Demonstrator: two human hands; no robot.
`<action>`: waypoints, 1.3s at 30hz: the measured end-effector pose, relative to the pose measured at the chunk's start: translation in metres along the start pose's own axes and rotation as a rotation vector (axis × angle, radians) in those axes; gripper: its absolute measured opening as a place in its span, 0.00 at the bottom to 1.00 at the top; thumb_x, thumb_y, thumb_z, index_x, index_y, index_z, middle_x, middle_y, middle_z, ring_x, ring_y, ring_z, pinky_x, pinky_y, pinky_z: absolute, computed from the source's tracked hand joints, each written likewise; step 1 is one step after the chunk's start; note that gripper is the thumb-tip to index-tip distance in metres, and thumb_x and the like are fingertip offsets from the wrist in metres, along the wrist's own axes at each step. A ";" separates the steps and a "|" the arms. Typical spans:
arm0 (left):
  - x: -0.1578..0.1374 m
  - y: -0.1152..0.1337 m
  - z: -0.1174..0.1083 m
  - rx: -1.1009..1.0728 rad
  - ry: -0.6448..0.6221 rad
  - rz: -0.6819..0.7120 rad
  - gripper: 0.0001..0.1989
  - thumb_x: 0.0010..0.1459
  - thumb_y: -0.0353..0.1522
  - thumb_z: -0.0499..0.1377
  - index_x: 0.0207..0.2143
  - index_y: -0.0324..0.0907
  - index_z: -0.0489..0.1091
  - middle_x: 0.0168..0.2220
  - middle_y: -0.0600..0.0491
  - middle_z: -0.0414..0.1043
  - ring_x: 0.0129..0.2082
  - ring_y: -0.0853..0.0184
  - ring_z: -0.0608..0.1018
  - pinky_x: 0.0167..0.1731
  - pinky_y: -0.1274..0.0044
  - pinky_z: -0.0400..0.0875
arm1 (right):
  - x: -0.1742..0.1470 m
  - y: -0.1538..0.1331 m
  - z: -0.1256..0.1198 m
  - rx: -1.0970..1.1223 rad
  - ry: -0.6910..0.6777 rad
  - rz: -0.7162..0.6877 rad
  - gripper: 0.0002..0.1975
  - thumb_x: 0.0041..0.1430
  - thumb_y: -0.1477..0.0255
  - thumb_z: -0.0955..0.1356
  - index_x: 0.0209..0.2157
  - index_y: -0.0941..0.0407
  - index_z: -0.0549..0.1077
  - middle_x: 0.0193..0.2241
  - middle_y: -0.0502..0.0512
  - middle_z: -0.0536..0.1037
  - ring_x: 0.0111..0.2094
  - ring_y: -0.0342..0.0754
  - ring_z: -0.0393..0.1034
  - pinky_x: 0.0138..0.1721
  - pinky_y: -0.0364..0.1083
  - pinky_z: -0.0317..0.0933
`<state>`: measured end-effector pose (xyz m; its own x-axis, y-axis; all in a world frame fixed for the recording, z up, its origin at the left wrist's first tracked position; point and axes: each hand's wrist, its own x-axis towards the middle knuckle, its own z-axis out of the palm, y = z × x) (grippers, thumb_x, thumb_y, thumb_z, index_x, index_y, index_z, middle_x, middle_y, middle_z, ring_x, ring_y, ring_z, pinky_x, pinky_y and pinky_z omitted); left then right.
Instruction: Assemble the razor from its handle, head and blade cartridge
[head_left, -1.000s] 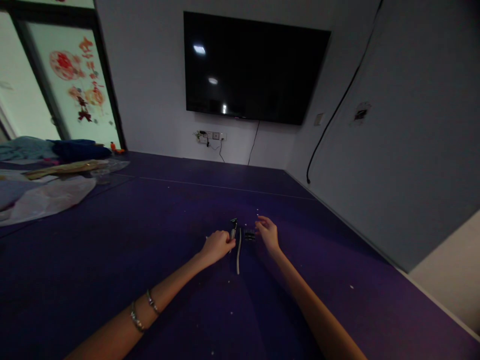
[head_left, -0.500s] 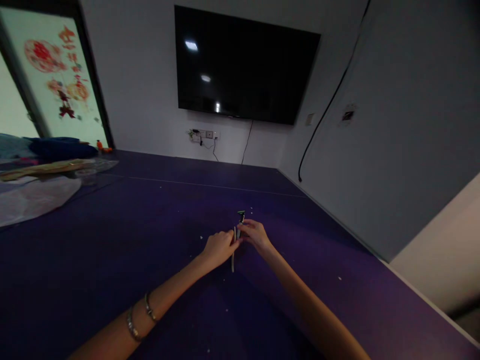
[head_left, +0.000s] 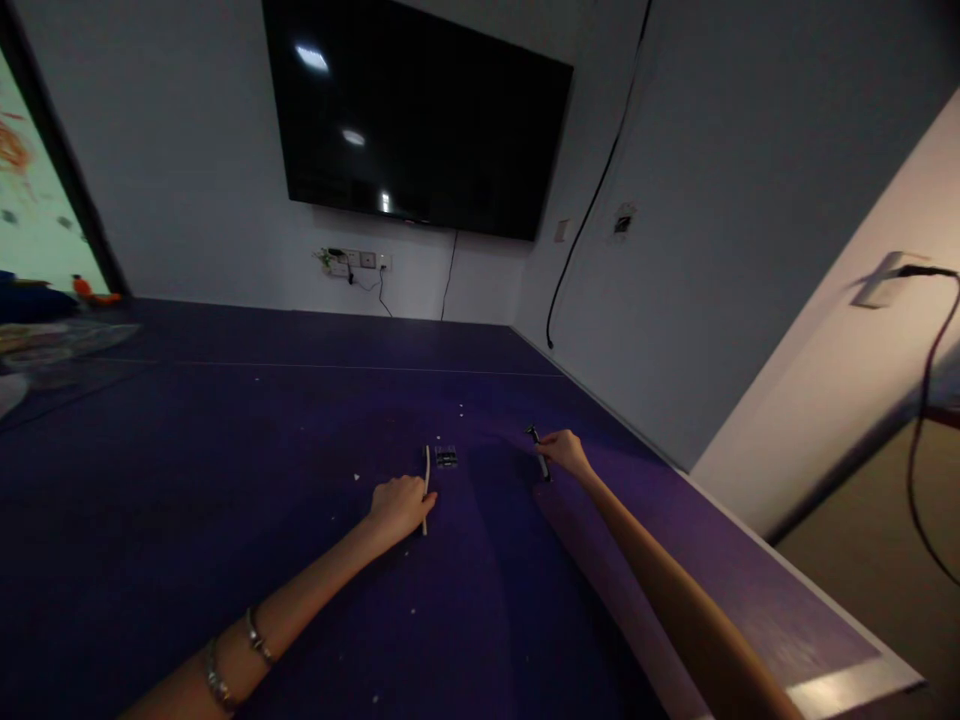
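My right hand [head_left: 564, 453] pinches a dark razor [head_left: 541, 464] by its handle, its T-shaped head pointing away from me, just over the purple surface. My left hand [head_left: 400, 508] is closed on a thin pale strip [head_left: 427, 462], which looks like a flat piece seen edge-on; its far side is hidden. Close to the strip's right side lies a small clear and black piece [head_left: 446, 457], too small to make out. A wide gap separates my two hands.
The purple tabletop [head_left: 300, 450] carries scattered white bits. Clear plastic wrapping [head_left: 71, 340] and an orange item [head_left: 90, 291] lie at the far left. A television [head_left: 420, 120] hangs on the wall behind. A black cable [head_left: 592, 200] runs down the right wall.
My right hand has moved right with the razor, away from my left hand. The small clear and black piece now shows beside the strip. The view has turned right.
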<state>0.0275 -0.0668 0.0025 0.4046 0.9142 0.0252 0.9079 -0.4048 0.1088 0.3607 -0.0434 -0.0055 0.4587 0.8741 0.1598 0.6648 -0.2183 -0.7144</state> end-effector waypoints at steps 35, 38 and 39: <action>0.004 0.084 -0.024 -0.015 0.216 0.164 0.16 0.60 0.33 0.43 0.37 0.36 0.68 0.31 0.41 0.74 0.33 0.56 0.77 0.31 0.69 0.69 | -0.089 -0.100 0.043 0.966 -0.389 0.111 0.15 0.38 0.71 0.73 0.31 0.59 0.72 0.23 0.49 0.74 0.22 0.40 0.68 0.23 0.39 0.63; 0.002 0.090 -0.023 -0.031 0.200 0.209 0.19 0.61 0.38 0.41 0.39 0.36 0.66 0.31 0.42 0.74 0.33 0.55 0.77 0.32 0.67 0.68 | -0.082 -0.093 0.036 0.911 -0.353 0.072 0.13 0.37 0.70 0.73 0.29 0.60 0.73 0.20 0.48 0.72 0.21 0.40 0.66 0.20 0.38 0.61; 0.002 0.090 -0.023 -0.041 0.198 0.231 0.20 0.61 0.40 0.40 0.39 0.36 0.66 0.32 0.42 0.74 0.33 0.55 0.77 0.32 0.67 0.68 | -0.077 -0.088 0.032 0.876 -0.338 0.053 0.13 0.38 0.69 0.72 0.29 0.60 0.74 0.21 0.49 0.73 0.21 0.40 0.67 0.21 0.39 0.61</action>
<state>0.1073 -0.1010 0.0355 0.5670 0.7860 0.2464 0.7875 -0.6050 0.1176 0.2475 -0.0779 0.0235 0.1887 0.9820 0.0043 -0.0958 0.0228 -0.9951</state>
